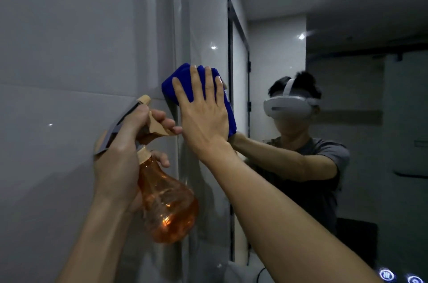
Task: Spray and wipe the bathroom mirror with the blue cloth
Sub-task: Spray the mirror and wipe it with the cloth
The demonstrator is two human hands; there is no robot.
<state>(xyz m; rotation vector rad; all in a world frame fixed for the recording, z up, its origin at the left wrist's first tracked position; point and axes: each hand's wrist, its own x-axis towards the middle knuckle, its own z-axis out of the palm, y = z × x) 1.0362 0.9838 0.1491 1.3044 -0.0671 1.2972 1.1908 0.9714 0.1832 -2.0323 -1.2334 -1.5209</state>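
Observation:
The bathroom mirror [301, 16] fills the right part of the view and reflects a person wearing a white headset. My right hand [203, 116] presses the folded blue cloth [172, 85] flat against the mirror near its left edge, fingers straight and spread. My left hand [122, 150] grips the neck and trigger of an orange spray bottle [166, 204] with a tan nozzle, held just left of the cloth in front of the wall.
A glossy grey tiled wall [69, 51] takes up the left half. The mirror's left edge [178, 178] runs vertically beside the bottle. Lit round touch buttons [386, 274] glow at the mirror's bottom right. A dark-framed door shows in the reflection.

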